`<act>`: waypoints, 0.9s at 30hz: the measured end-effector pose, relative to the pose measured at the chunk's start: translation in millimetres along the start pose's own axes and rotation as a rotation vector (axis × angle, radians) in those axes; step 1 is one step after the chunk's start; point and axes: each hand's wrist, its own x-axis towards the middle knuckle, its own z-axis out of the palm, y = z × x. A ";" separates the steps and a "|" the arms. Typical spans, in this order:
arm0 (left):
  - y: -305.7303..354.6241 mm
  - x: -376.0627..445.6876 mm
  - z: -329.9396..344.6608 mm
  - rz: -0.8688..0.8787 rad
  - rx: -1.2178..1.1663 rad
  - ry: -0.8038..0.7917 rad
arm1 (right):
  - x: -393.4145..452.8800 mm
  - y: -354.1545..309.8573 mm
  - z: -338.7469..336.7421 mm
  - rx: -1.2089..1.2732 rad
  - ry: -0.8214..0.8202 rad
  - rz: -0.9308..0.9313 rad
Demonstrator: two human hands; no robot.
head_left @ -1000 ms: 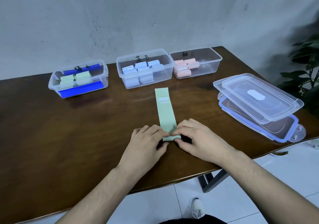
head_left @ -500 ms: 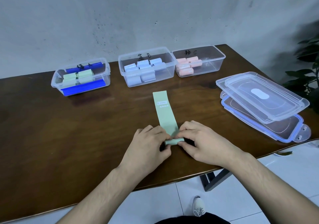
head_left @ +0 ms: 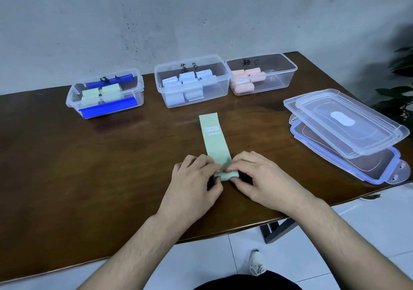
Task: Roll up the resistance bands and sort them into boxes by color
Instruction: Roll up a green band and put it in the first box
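Both bare forearms reach in from the near edge, angled toward each other so the hands meet in the middle. Left hand (head_left: 194,183) and right hand (head_left: 257,179) sit knuckles up, fingers curled, fingertips pinching the rolled end of the green band (head_left: 216,143) from either side.

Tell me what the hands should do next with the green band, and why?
Probably keep rolling it forward. Both the left hand and right hand pinch a small roll at the near end of the green band, but most of it lies flat on the table. The box with green rolls comes later.
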 end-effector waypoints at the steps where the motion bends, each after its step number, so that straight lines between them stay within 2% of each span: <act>1: 0.5 -0.1 0.9 0.004 -0.007 0.020 | 1.1 0.3 -0.9 0.001 -0.008 -0.002; 6: -3.4 2.1 8.8 -0.007 -0.014 0.094 | 5.3 4.5 -4.5 0.007 -0.043 0.003; 9: -5.8 5.4 8.6 -0.024 -0.029 0.102 | 4.3 5.5 -4.2 0.011 -0.005 0.017; 17: -7.4 7.1 9.5 -0.082 -0.102 0.057 | 10.2 6.7 -5.6 0.057 -0.033 0.036; 23: -9.1 2.3 12.5 -0.027 -0.079 0.147 | 20.7 10.8 -10.6 0.035 -0.105 0.028; 27: -11.6 6.7 12.0 -0.033 -0.083 0.171 | 22.1 14.1 -9.4 0.025 -0.085 0.019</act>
